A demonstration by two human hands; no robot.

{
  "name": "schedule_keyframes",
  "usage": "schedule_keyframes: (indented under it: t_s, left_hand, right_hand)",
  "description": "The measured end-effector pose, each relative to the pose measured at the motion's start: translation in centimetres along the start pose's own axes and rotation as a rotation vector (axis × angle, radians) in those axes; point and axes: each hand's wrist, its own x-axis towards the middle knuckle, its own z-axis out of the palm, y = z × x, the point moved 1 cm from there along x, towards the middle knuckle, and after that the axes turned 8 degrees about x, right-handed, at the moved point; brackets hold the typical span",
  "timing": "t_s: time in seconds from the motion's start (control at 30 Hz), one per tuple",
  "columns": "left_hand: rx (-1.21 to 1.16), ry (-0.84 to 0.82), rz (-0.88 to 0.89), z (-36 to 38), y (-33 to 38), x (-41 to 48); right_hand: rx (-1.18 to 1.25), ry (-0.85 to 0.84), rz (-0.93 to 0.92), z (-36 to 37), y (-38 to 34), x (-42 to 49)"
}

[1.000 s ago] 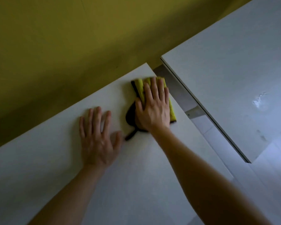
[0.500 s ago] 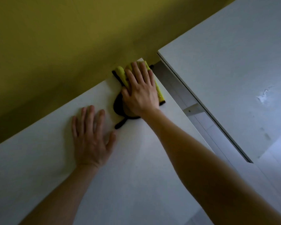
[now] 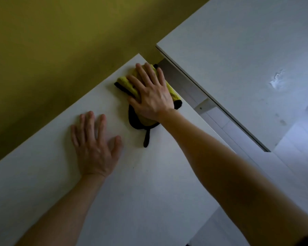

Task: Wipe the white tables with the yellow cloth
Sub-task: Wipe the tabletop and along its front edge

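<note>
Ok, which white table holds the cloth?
The near table, where the right hand presses the cloth; the other table across the gap shows only a scuff.

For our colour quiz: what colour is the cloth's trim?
Black trim, clearest in head view.

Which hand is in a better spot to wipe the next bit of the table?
The right hand. It presses flat on the yellow cloth at the far corner of the white table. The left hand lies flat on bare tabletop beside it, touching no cloth.
</note>
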Motion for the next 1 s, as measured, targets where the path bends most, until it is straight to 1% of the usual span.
schedule_keyframes:
  t_s: [0.07,0.1,0.17,0.27,0.33,0.4,0.47,0.5,0.53,0.6,0.67,0.73,0.77,0.8,0.9,0.97,1.0]
  left_hand:
    - [0.004,0.006,0.002,-0.1,0.1,-0.1]
    - [0.005,0.005,0.005,-0.2,0.1,-0.1]
    - [-0.005,-0.009,0.017,-0.3,0.3,-0.1]
    - [-0.043,-0.009,0.105,-0.8,0.5,-0.1]
    - [-0.071,0.002,0.169,-0.9,0.6,0.0]
    - [-0.069,0.011,0.180,-0.8,0.5,0.2]
    - [-0.056,0.001,0.179,-0.7,0.3,0.2]
    - [-0.052,-0.005,0.182,-0.6,0.3,0.2]
    - [-0.048,-0.010,0.187,-0.5,0.2,0.2]
    - [-0.041,-0.010,0.194,-0.6,0.2,0.2]
    - [-0.023,-0.011,0.198,-0.9,0.4,0.0]
    - [-0.006,0.019,0.252,-1.2,0.7,0.0]
    - [-0.011,0.043,0.304,-1.4,1.0,0.1]
    - [-0.028,0.062,0.361,-1.7,1.3,0.1]
    - [-0.112,0.064,0.545,-2.7,2.5,-2.7]
    - [-0.169,0.006,0.653,-2.9,3.7,-6.4]
    - [-0.199,-0.033,0.669,-3.0,4.0,-8.0]
  right_hand:
    - [0.033,0.015,-0.007,0.1,0.1,0.1]
    - [0.051,0.036,-0.023,0.0,0.9,-1.4]
    - [0.076,0.067,0.010,-0.3,3.6,-7.4]
    - [0.095,0.078,0.244,-0.9,8.0,-21.1]
    - [0.091,0.081,0.369,-1.3,9.3,-28.8]
    - [0.057,0.090,0.453,-0.7,8.3,-31.5]
    - [0.045,0.109,0.496,0.2,5.8,-30.0]
    - [0.053,0.109,0.472,0.8,3.7,-28.6]
    - [0.068,0.103,0.409,1.5,1.3,-27.2]
    - [0.123,0.059,0.238,2.7,-4.5,-25.4]
    - [0.171,0.000,0.098,3.4,-8.3,-25.7]
    - [0.190,0.005,0.001,3.5,-7.1,-27.0]
    - [0.182,0.021,0.011,3.3,-5.0,-27.7]
    - [0.158,0.053,0.077,2.8,-2.2,-28.3]
    - [0.095,0.135,0.459,0.5,5.3,-29.1]
    - [0.091,0.173,0.579,-0.1,6.7,-28.6]
    - [0.104,0.197,0.621,0.1,5.9,-28.4]
